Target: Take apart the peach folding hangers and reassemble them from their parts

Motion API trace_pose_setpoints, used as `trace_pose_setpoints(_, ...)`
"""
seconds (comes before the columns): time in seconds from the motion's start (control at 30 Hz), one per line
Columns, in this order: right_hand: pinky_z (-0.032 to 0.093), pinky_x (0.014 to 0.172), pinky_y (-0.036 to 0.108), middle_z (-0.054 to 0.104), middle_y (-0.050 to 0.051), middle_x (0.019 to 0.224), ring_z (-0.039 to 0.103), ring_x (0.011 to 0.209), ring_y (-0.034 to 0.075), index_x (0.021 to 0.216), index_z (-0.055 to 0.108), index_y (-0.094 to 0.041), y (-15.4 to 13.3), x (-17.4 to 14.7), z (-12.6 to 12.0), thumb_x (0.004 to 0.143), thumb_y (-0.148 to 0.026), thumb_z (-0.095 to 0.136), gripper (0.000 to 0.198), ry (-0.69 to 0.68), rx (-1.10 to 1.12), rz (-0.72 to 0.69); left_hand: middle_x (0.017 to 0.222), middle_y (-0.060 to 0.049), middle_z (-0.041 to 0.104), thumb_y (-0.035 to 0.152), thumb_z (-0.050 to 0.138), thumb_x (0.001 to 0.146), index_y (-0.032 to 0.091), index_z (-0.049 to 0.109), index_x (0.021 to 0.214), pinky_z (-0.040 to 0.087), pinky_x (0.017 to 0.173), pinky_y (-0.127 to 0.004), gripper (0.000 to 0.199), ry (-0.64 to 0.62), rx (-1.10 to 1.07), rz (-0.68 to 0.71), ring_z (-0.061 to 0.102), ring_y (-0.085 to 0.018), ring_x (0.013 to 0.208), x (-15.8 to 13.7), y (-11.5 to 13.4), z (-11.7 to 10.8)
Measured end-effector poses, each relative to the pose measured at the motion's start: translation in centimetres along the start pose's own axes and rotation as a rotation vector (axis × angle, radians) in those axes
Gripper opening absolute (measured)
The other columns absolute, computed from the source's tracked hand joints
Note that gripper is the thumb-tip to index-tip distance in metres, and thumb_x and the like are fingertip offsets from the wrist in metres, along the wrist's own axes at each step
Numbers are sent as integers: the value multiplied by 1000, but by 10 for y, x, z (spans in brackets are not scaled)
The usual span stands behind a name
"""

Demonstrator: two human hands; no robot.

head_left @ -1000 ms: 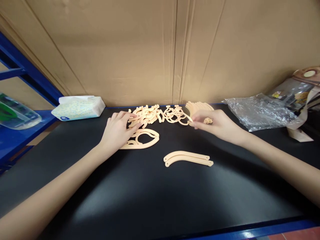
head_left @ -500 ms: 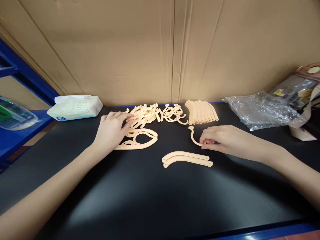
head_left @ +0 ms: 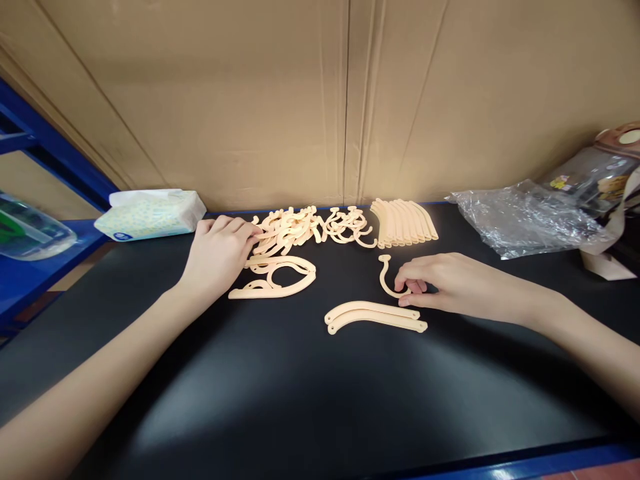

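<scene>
My left hand (head_left: 219,250) is at the left edge of a pile of small curved beige plastic pieces (head_left: 293,227). Its thumb and fingers are closed on one of these pieces. Just in front lies a folded beige plastic hanger (head_left: 280,291) with a round hook part inside it. My right hand (head_left: 433,283) rests low over the table, thumb and fingertips slightly apart around the tail of a beige hanger hook (head_left: 386,277). That hook lies on the black surface. Nearer to me, two curved hanger arms (head_left: 375,317) lie side by side.
More hooks (head_left: 347,225) sit beside the pile, then a row of stacked hanger arms (head_left: 405,223). A tissue pack (head_left: 153,213) is at the back left. Crumpled clear plastic (head_left: 525,220) and a bag (head_left: 590,177) are at right. A cardboard wall (head_left: 240,100) stands behind the black table (head_left: 300,400).
My left hand has drawn back slightly to the left. The hook has moved slightly toward me, and the fingers of my right hand have loosened around it.
</scene>
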State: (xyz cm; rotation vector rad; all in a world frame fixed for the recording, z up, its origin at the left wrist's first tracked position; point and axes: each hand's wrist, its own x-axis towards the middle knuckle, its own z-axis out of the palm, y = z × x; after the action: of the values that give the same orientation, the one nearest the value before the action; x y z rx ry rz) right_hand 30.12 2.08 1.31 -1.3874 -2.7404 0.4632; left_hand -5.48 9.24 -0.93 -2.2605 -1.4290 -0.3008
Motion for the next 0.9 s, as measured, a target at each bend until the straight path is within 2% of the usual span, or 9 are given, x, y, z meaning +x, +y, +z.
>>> trace_pose_setpoints(0.1,38,58,26,63,-3,76,57,65,13,88,61,-25,-1,0,0,91,-46,50,24,-1,29,-15,97,-11,69,29,31,97,18,63,95,38,81,-44,33,-4,-35,-22,56,-31,94,0,1,-2)
trace_pose_setpoints(0.27,40,61,26,64,-3,78,58,68,13,97,62,-26,-1,0,0,92,-45,49,24,30,31,-17,100,-8,69,28,38,93,21,61,91,40,79,-42,23,-24,-174,-134,57,-28,95,2,1,-2)
trace_pose_setpoints(0.47,40,62,26,63,-2,78,57,68,12,98,63,-24,-2,2,-1,93,-44,47,27,42,32,-27,92,-5,69,27,49,86,20,62,89,45,77,-35,15,-35,-473,-374,62,-23,85,4,2,-4)
trace_pose_setpoints(0.57,40,62,26,62,-2,78,57,67,12,98,63,-23,-1,3,0,94,-45,45,28,60,24,-38,90,-4,68,28,50,86,20,63,89,44,74,-33,15,36,-563,-455,61,-21,80,4,3,-8)
trace_pose_setpoints(0.63,41,63,26,62,-2,77,57,67,12,97,63,-23,-1,3,2,95,-44,44,29,106,4,-39,91,-3,67,30,49,88,19,62,92,44,73,-31,18,94,-596,-458,59,-19,79,4,6,-10)
trace_pose_setpoints(0.73,43,64,28,62,-1,77,58,69,13,99,63,-21,-2,3,6,95,-40,46,26,254,-28,-27,89,-2,65,32,50,88,19,62,96,43,72,-29,20,131,-643,-408,57,-16,77,1,16,-13)
trace_pose_setpoints(0.8,46,65,28,64,1,85,59,72,13,109,61,-21,-4,3,9,94,-37,48,25,370,-18,-37,87,-1,63,33,51,88,21,63,95,43,73,-28,18,116,-692,-346,56,-16,78,-3,30,-17)
trace_pose_setpoints(0.9,50,73,29,63,5,107,62,82,14,127,51,-22,-9,3,15,94,-32,50,35,487,13,-88,93,0,65,34,51,89,22,64,92,43,76,-28,17,29,-786,-248,57,-16,85,-11,54,-26)
